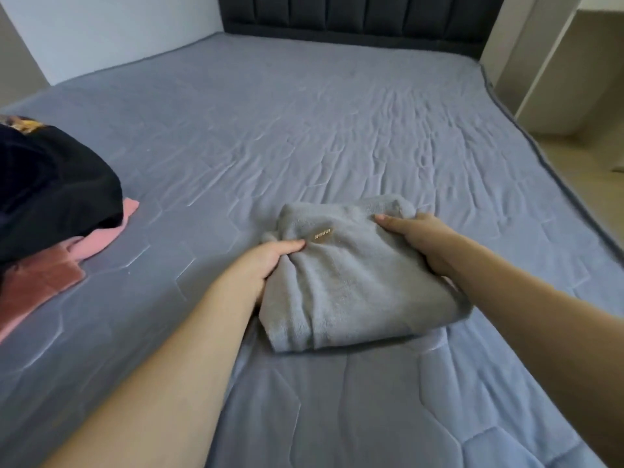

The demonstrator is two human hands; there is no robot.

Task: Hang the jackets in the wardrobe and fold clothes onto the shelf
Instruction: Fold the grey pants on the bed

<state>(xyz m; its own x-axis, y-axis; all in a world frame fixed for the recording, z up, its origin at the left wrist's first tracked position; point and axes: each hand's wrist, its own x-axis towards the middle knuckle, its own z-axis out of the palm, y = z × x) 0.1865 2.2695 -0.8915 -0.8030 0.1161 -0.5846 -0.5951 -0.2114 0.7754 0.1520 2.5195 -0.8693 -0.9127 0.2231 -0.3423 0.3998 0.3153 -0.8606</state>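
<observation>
A folded grey fleece garment (351,292) with a small gold label lies on the blue-grey quilted bed (304,130) in front of me. My left hand (260,265) grips its left edge, thumb on top and fingers tucked under the fabric. On the right side my right hand (422,241) holds the upper corner, thumb on top with the fingers wrapped around the fold.
A black garment (50,194) lies on pink and brown-pink clothes (44,282) at the bed's left edge. A dark padded headboard (354,18) stands at the far end. Beige wardrobe panels (540,69) and floor are on the right.
</observation>
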